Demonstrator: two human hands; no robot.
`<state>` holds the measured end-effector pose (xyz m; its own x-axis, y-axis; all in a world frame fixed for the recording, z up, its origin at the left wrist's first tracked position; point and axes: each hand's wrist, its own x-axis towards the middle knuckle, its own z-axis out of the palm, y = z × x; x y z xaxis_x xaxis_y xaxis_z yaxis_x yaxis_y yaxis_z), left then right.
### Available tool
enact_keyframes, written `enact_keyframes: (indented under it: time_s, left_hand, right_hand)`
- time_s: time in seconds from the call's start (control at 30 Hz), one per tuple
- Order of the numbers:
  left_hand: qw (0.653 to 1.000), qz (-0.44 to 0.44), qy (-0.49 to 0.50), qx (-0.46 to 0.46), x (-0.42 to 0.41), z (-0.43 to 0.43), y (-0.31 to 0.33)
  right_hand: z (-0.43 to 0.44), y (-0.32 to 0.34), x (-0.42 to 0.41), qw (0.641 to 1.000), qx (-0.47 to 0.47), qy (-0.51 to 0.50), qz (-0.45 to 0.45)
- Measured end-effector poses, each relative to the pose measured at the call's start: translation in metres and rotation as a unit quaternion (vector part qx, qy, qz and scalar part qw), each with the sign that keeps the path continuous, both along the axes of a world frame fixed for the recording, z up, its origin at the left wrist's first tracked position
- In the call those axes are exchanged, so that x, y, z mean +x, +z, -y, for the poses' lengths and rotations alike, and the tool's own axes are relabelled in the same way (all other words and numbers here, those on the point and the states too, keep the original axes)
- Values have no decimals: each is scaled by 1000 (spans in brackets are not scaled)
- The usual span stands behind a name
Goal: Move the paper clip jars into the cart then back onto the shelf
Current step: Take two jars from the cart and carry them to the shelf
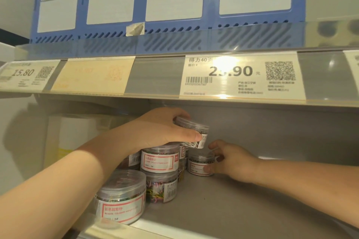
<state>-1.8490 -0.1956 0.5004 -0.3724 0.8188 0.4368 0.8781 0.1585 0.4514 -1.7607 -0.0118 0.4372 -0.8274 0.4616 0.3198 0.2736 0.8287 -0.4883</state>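
Several clear paper clip jars with red-framed labels stand stacked on the grey shelf (pixel 252 200). My left hand (pixel 161 128) grips a tilted jar of silver clips (pixel 194 132) above the stack. My right hand (pixel 231 159) holds a small jar (pixel 200 165) standing on the shelf to the right of the stack. A large jar of coloured clips (pixel 122 196) stands at the front left, and another (pixel 160 158) sits on top of a jar (pixel 163 188) behind it. The cart is out of view.
The shelf above carries a price strip with a 15.80 tag (pixel 25 73) and a larger white tag (pixel 240 75). Blue plastic file holders (pixel 136 6) stand on that upper shelf. A white box (pixel 77 136) sits at the back left.
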Motion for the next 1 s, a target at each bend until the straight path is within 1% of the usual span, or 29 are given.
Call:
enact_keyframes:
  time_s: [0.13,0.2,0.27,0.33,0.4,0.53,0.63,0.87,1.0]
  left_hand:
    - [1000,-6,0,5,0,0,0]
    - [1000,-7,-2,6,-1,0,-1]
    - [1000,-9,-3,4,-1,0,-1]
    - [1000,-15,-3,3,-2,0,-1]
    - [1000,-13,-7,4,-1,0,-1]
    - [999,-24,-34,-15,0,1,0]
    - [997,-47,-44,-41,1,1,1]
    - [996,-60,-51,-39,1,4,-1]
    - [998,-16,-54,2,-4,2,-6]
  right_hand:
    - [4,5,4,999,22,6,41]
    - [8,9,10,997,53,3,60]
    - [11,16,17,995,85,5,57]
    - [14,25,25,994,96,28,47]
    - [19,32,32,995,70,72,23]
    - [40,38,40,987,-55,144,-49]
    - [47,40,38,977,-108,168,-78]
    - [37,42,30,981,-104,121,-108]
    - [25,46,27,991,-68,63,-95]
